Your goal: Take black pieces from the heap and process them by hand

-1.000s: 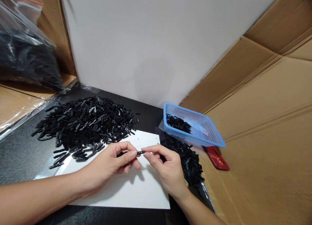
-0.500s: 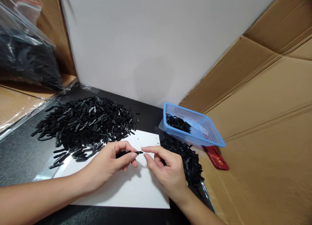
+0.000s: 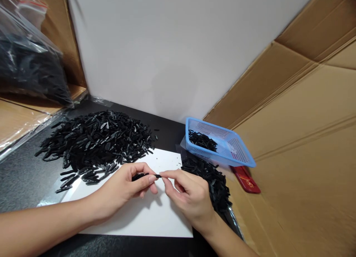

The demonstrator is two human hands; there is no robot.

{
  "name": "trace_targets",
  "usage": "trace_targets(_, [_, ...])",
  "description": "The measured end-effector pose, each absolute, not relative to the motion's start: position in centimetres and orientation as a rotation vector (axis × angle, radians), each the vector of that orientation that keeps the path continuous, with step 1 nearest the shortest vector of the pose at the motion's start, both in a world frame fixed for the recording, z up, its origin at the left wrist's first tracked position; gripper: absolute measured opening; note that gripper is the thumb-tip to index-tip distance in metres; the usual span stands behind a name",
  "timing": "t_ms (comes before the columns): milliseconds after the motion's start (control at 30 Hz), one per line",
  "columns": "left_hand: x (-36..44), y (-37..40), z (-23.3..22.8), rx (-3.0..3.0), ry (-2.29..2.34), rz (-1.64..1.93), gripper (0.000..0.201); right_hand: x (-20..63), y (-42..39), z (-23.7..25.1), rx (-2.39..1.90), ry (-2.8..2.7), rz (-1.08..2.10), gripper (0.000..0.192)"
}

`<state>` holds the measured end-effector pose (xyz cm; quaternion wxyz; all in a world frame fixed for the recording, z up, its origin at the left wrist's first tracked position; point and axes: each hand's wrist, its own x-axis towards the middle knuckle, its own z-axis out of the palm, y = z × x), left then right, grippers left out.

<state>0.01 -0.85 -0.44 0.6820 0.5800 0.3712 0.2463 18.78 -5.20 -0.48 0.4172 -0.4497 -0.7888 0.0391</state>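
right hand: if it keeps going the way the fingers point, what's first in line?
The right hand points left, so it would first meet the small black piece and the left hand pinching it; its fingertips look already at the piece's end.

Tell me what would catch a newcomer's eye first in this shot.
The big heap of small black plastic pieces on the dark table, left of centre. In front, over a white sheet, the left hand and right hand pinch one black piece between them. A blue mesh basket sits right.
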Motion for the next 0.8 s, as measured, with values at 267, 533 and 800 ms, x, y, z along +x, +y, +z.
trace_targets(267, [-0.1,-0.7,-0.6,1.364,0.849,0.554,0.025,18.7,-5.1,-0.7,-1.141,-2.001,0.037,0.013])
trace_targets(533, [0.1,-0.9,-0.3,1.297,0.844,0.531,0.027,18.3,-5.0,-0.9,-1.267,-1.887,0.004,0.012])
trace_targets(800, [0.1,-0.9,-0.1,1.299,0.865,0.529,0.030,19.4,-4.6,-0.4,-1.387,-1.632,0.444,0.023])
